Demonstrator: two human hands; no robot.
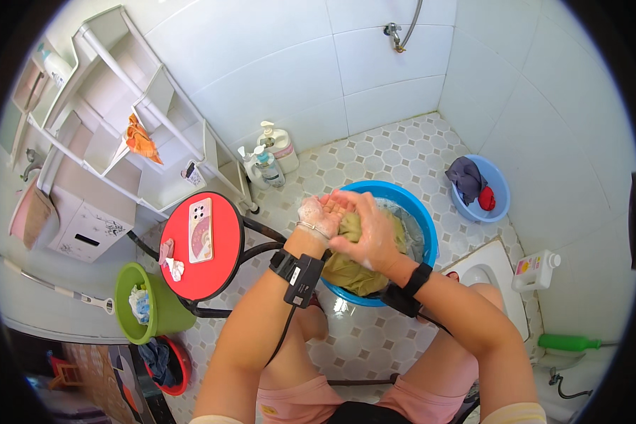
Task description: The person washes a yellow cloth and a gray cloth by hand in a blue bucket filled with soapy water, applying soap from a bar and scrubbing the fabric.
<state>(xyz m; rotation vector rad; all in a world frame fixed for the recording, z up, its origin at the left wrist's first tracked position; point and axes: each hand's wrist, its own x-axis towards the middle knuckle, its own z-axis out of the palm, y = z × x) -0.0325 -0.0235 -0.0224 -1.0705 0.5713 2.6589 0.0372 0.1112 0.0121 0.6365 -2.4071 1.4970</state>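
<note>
Both hands are raised over a blue plastic basin (430, 233) that holds olive-green wet cloth (358, 273) and sudsy water. My left hand (320, 214) is turned palm up above the basin's left side, with white foam on it and a thin bracelet at the wrist. Over the cloth, close beside it, my right hand (368, 233) has its fingers apart and looks slightly blurred. Neither hand grips anything. Some grey fabric (413, 236) shows in the water at the basin's right side.
A red round stool (222, 265) carries a phone (200, 230). Pump bottles (269, 167) stand by the wall. A light-blue basin (501, 212) holds dark cloth and a red item. A squat toilet (511, 297), white jug (532, 273) and green bin (172, 312) stand around.
</note>
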